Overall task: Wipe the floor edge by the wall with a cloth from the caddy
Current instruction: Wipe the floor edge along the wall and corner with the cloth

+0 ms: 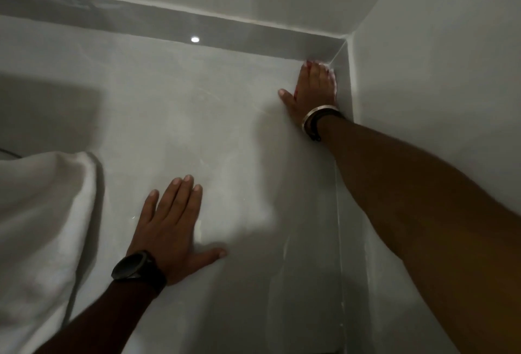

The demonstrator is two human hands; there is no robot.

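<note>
My right hand (314, 88) lies flat in the far right corner of the pale grey floor (180, 133), where the two grey skirting strips meet. Slivers of a red cloth (308, 64) show at the fingertips and beside the thumb; most of the cloth is hidden under the palm. The fingertips touch the floor edge by the back wall (253, 52). My left hand (172, 226), with a black watch on its wrist, rests palm down on the floor nearer to me, fingers spread and holding nothing. No caddy is in view.
White fabric (42, 212) hangs or lies in folds at the left, close to my left arm. The right wall (437, 57) runs along my right forearm. A ceiling light is reflected as a bright spot (194, 39) on the back skirting.
</note>
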